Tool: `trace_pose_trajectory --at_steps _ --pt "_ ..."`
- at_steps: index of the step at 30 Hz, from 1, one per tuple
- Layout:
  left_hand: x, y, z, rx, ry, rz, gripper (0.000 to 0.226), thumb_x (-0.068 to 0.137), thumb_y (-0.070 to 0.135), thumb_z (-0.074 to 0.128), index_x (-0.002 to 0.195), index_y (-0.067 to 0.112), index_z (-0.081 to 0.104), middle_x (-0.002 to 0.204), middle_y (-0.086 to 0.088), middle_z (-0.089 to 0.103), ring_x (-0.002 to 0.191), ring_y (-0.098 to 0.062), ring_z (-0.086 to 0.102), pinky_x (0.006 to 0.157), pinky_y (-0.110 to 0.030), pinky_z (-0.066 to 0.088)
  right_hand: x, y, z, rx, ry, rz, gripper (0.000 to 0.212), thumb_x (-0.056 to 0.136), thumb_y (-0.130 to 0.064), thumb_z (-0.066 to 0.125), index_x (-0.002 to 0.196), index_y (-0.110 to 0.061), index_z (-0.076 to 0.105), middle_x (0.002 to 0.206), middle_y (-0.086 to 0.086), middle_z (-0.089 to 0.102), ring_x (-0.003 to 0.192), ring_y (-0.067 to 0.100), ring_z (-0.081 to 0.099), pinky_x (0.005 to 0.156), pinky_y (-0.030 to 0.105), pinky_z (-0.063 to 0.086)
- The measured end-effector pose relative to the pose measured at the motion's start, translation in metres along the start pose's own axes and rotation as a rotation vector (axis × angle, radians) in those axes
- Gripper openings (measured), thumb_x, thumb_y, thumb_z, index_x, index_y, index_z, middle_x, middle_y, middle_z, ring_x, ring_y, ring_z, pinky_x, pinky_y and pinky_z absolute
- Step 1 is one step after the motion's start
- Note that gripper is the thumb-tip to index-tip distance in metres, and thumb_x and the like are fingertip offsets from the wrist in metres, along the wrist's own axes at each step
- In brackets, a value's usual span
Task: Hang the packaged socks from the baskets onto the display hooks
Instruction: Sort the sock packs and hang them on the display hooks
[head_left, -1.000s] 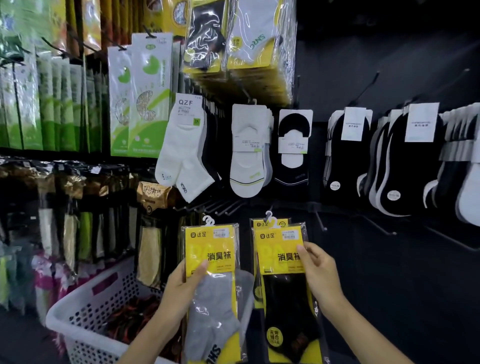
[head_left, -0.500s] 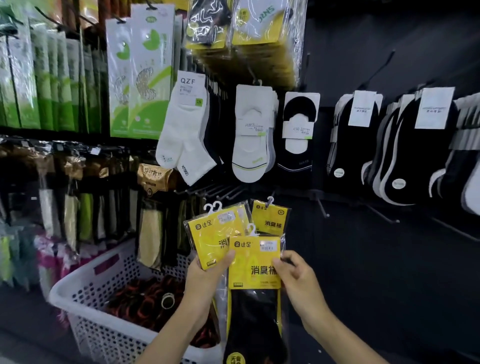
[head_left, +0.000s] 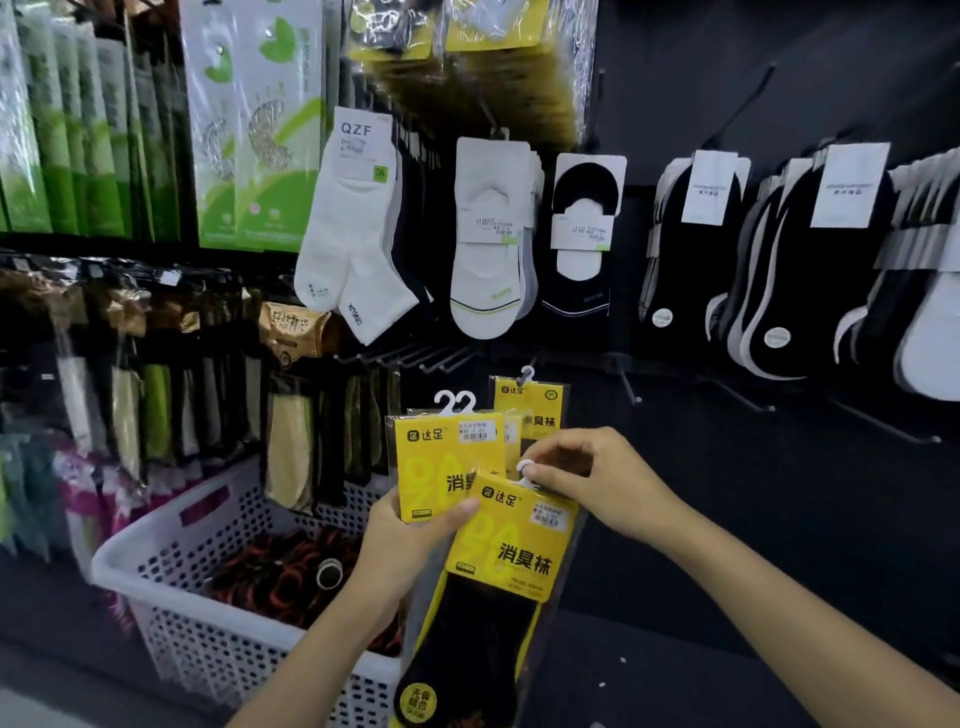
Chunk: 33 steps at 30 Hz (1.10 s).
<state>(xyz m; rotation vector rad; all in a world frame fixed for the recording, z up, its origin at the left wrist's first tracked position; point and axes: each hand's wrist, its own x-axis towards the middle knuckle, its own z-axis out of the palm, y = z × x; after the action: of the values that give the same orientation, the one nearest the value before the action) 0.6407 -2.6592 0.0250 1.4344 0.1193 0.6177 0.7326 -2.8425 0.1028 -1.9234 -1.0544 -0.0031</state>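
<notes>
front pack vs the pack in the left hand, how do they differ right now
The front pack is tilted; the left-hand pack stands upright. The right hand pinches the front pack's hook; the left-hand pack's hook is free. The front pack overlaps the left-hand pack's lower corner, by the left hand. Both share the same yellow card and a white hook.

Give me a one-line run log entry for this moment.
step: packs in hand, not yet hung | left hand: holds yellow packs | right hand: pinches hanger of black-sock pack | basket: lower left
</notes>
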Motion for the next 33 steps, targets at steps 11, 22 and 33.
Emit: trace_pose_trajectory --at_steps 11,22,33 --pt "0.0 0.002 -0.003 -0.019 -0.014 0.01 0.042 0.06 0.03 0.079 0.098 0.018 0.069 0.094 0.005 0.075 0.086 -0.011 0.071 0.062 -0.015 0.054 -0.006 0.003 0.006 0.168 0.094 0.079 0.005 0.08 -0.027 0.073 0.083 -0.024 0.077 0.088 0.0 0.074 0.089 0.018 0.068 0.082 0.032 0.054" --pt "0.01 0.001 0.0 -0.1 0.066 0.001 0.043 0.06 0.04 0.076 0.099 0.024 0.069 0.097 0.008 0.074 0.091 -0.01 0.07 0.076 -0.026 0.052 -0.011 0.014 0.015 0.452 0.012 0.258 0.031 0.079 -0.027 0.073 0.107 -0.016 0.066 0.099 -0.002 0.075 0.089 0.01 0.071 0.066 0.017 0.055" --pt "0.038 0.014 -0.032 0.089 0.223 0.151 0.012 0.088 0.035 0.06 0.095 0.026 0.066 0.079 0.025 0.071 0.074 0.011 0.065 0.056 -0.002 0.045 0.031 0.033 0.008 0.553 0.411 0.284 0.009 0.09 -0.018 0.063 0.098 -0.021 0.067 0.083 -0.003 0.076 0.074 0.006 0.072 0.054 0.009 0.049"
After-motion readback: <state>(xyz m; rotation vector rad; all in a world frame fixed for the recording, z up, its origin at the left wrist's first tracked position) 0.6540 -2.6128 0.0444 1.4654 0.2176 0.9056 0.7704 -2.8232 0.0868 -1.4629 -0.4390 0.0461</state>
